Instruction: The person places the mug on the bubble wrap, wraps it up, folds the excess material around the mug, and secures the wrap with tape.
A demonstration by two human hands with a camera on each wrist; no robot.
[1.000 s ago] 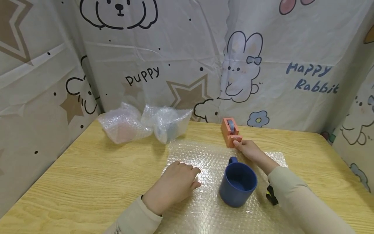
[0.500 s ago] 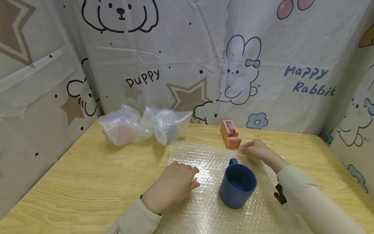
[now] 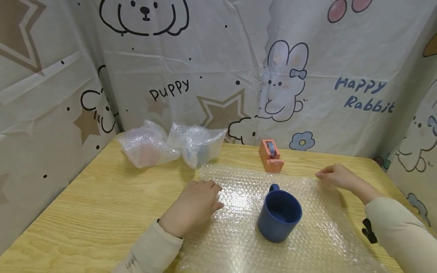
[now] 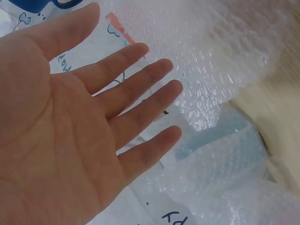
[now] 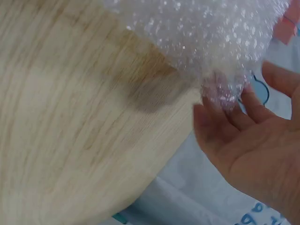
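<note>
A blue mug stands on a sheet of clear bubble wrap, its handle toward the back. My left hand is over the sheet's left part, left of the mug. In the left wrist view the palm of that left hand shows with fingers spread and nothing held. At the sheet's far right corner is my right hand. Up close, the bubble wrap's corner lies over the bent fingers of the right hand, with the thumb apart from it.
An orange tape dispenser with a roll of tape stands behind the sheet. Two bubble-wrapped items, one pinkish and one bluish, sit at the back left of the wooden table. A printed cloth hangs behind.
My right hand has left the tape dispenser and moved right to the bubble wrap's far right corner. My left hand has shifted slightly left. The mug stays put.
</note>
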